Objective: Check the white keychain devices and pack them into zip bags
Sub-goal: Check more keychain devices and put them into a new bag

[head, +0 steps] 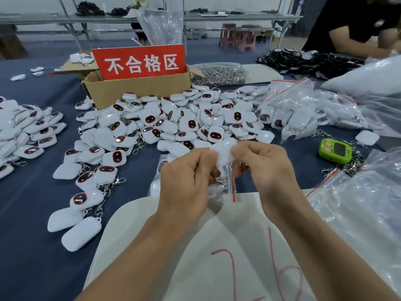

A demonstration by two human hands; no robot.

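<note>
Above the cream cloth (217,235), left hand (186,179) and right hand (260,161) pinched one white keychain device (223,152) over a zip bag (227,181), apparently mid-packing; sliding it inside looked next.

The head view looks forward and down across the desk (32,213) from the person's own eye height. The cardboard box (138,90) stands at middle distance, left of centre. Nearer than the box, close under the lens, are the left hand (188,181) and right hand (267,168), with the forearms entering from the bottom edge. Beyond the box, a second desk (43,18) runs along the top edge.
</note>
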